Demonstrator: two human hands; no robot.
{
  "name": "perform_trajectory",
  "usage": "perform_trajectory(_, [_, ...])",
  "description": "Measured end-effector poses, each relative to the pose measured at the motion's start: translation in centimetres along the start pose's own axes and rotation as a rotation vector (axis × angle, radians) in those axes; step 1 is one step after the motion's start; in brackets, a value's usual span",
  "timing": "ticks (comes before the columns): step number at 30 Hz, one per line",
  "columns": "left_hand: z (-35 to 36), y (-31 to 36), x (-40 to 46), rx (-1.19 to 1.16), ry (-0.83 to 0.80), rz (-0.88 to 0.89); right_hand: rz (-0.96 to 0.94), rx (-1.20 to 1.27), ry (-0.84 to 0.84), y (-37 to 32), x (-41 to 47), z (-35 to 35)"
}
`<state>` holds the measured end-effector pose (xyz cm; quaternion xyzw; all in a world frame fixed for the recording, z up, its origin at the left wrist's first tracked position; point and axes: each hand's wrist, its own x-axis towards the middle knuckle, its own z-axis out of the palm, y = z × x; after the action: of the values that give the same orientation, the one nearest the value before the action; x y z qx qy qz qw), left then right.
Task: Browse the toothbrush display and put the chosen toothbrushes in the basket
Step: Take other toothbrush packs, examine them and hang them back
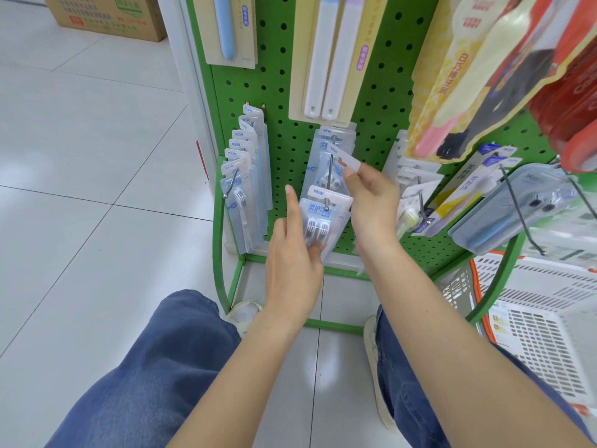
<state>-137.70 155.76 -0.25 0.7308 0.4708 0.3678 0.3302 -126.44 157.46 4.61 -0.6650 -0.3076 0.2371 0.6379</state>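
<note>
A clear blister pack of toothbrushes (324, 210) hangs at the front of a metal hook (329, 182) on the green pegboard display (384, 101). My left hand (295, 250) holds this pack from the left, thumb on its lower front and forefinger straight up along its edge. My right hand (371, 195) pinches the top tab of a second pack (345, 158) further back on the same hook. Behind it hang more packs of the same kind (323, 153). The white basket (549, 305) with an orange rim stands on the floor at the lower right.
Another row of blister packs (245, 176) hangs at the left, boxed toothbrushes (517, 205) on hooks at the right, and long carded toothbrushes (326, 56) above. A cardboard box (106, 14) sits on the tiled floor at the upper left. My knees in blue jeans frame the stand's green base.
</note>
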Motion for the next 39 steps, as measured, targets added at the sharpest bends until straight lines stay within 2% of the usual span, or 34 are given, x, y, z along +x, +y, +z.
perform_trajectory(4, [0.0,0.2,0.0,-0.021,-0.003,-0.019,-0.047,0.023,0.04,0.9,-1.5,-0.4])
perform_trajectory(9, [-0.1,0.2,-0.1,-0.052,-0.024,-0.023,-0.225,-0.133,0.134,2.5,-6.4,-2.0])
perform_trajectory(12, [0.0,-0.3,0.2,-0.17,-0.033,-0.064,-0.271,-0.143,0.23,3.9,-8.5,-3.5])
perform_trajectory(19, [-0.6,-0.3,0.5,-0.378,-0.063,-0.255,-0.195,-0.079,0.217,3.6,-11.5,-7.7])
perform_trajectory(22, [-0.9,0.4,0.3,-0.444,0.024,-0.311,-0.158,-0.038,0.224,3.1,-12.2,-9.1])
perform_trajectory(23, [-1.1,1.0,-0.1,-0.441,0.092,-0.268,-0.154,-0.029,0.212,2.8,-12.3,-9.3])
perform_trajectory(25, [-1.7,2.5,-1.2,-0.393,0.224,-0.075,-0.16,-0.014,0.169,2.1,-12.2,-9.7])
perform_trajectory(26, [-1.9,3.2,-1.8,-0.377,0.239,0.019,-0.162,0.004,0.137,1.7,-12.0,-9.9])
perform_trajectory(27, [-2.0,3.8,-2.2,-0.371,0.209,0.086,-0.161,0.028,0.1,1.2,-11.7,-10.1])
perform_trajectory(29, [-2.1,4.5,-3.1,-0.386,0.047,0.114,-0.153,0.077,0.029,0.3,-10.8,-10.6])
perform_trajectory(34, [-1.3,5.1,-4.5,-0.644,-0.473,-0.197,-0.053,0.15,-0.07,-0.5,-9.2,-11.7])
perform_trajectory(39, [-0.7,4.5,-4.4,-0.676,-0.581,-0.26,0.121,0.236,-0.047,0.5,-8.7,-12.2])
